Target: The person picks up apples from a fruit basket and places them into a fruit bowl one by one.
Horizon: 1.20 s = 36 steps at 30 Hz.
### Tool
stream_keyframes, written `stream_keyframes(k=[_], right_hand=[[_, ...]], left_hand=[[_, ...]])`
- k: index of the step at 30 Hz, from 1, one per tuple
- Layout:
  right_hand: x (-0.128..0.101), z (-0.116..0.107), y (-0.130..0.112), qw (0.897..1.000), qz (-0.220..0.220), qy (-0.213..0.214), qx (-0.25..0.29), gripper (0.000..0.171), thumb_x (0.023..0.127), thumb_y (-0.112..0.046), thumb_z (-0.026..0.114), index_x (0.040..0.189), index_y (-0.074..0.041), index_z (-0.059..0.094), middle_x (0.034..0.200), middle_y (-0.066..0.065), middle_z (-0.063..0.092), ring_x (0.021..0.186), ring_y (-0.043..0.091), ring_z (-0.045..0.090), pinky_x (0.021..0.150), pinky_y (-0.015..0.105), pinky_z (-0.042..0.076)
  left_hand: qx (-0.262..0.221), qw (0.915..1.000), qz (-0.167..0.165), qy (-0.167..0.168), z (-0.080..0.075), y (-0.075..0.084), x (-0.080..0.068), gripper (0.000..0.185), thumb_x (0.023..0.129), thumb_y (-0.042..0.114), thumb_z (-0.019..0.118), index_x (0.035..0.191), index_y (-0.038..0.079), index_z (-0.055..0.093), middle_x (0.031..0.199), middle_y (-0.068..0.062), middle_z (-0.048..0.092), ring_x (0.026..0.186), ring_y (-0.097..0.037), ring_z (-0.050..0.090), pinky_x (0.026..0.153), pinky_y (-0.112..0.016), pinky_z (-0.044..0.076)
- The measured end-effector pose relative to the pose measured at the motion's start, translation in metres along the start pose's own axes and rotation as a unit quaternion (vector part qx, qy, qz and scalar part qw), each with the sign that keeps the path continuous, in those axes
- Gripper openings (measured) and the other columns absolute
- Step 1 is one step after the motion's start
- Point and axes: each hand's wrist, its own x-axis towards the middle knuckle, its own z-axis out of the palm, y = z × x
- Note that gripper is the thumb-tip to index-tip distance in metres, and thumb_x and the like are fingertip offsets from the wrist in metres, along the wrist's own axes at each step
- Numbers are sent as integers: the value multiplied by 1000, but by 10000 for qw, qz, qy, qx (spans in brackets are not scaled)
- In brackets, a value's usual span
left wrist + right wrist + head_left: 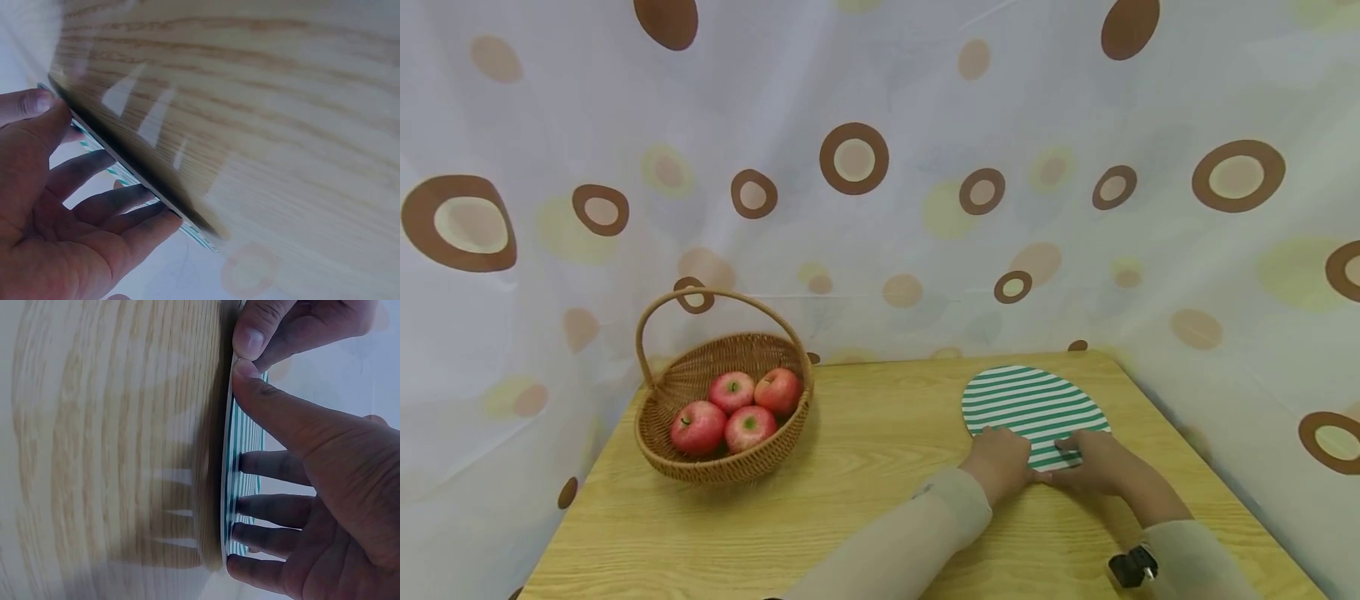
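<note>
A: Head view. Where does the striped mat (pixel 1033 404) lie, and what touches it?

B: The round mat, striped green and white, lies flat on the wooden table (pixel 865 467), toward the far right corner. Both hands rest on its near edge: the left hand (pixel 998 462) on the left part of that edge, the right hand (pixel 1093 461) just beside it, thumbs close together.

A: How do the fingers stand?

B: In the left wrist view the left hand's fingers (pixel 119 203) lie straight and spread against the mat's surface, thumb near its rim; nothing is pinched. In the right wrist view the right hand's four fingers (pixel 275 509) are likewise extended with their tips pressed on the stripes, and its thumb (pixel 275 409) reaches along the rim to meet the tip of the other hand's thumb (pixel 256 334). Both hands are thus flat and pressing, not curled round the mat.

A: What else stands on the table?

B: A wicker basket (pixel 722 467) with a hoop handle, well apart at the left, holding four red apples (pixel 737 408). A dotted curtain (pixel 880 167) hangs behind the table.
</note>
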Motion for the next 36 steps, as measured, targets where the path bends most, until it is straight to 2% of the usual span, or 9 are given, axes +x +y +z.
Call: stream_keyframes(k=[8, 15, 21, 30, 36], right_hand=[[-4, 5, -2, 9999, -115, 70, -68, 91, 86, -63, 81, 135, 12, 65, 139, 37, 62, 131, 60, 55, 104, 70, 50], [-7, 3, -9, 9995, -269, 103, -116, 87, 88, -59, 82, 133, 14, 66, 137, 35, 65, 130, 58, 58, 105, 69, 51], [-8, 5, -15, 9993, -315, 161, -102, 88, 87, -59, 82, 132, 14, 66, 136, 36, 65, 130, 59, 57, 105, 69, 51], [-10, 10, -22, 9996, -232, 62, -132, 86, 86, -59, 84, 131, 12, 68, 133, 33, 68, 128, 56, 60, 104, 68, 51], [-13, 14, -26, 9996, -242, 121, -118, 87, 85, -59, 85, 130, 13, 67, 131, 32, 69, 126, 54, 63, 102, 65, 54]], left_hand=[[-97, 9999, 35, -69, 1, -2, -5, 57, 92, 76, 57, 114, 29, 80, 120, 11, 78, 118, -11, 72, 104, -34, 59], [-183, 9998, 54, -108, -3, -6, -8, 53, 93, 75, 60, 109, 29, 80, 114, 12, 78, 109, -8, 71, 105, -31, 56], [-155, 9999, 23, -42, -6, -9, -15, 55, 93, 75, 60, 112, 27, 80, 114, 11, 78, 110, -9, 72, 105, -32, 57], [-130, 9998, 48, -126, -6, -11, -27, 55, 94, 75, 59, 107, 26, 81, 103, 11, 79, 102, -8, 73, 105, -30, 56], [-139, 9997, -14, -186, -4, -12, -32, 55, 93, 75, 60, 106, 26, 80, 105, 11, 79, 107, -9, 74, 109, -31, 55]])
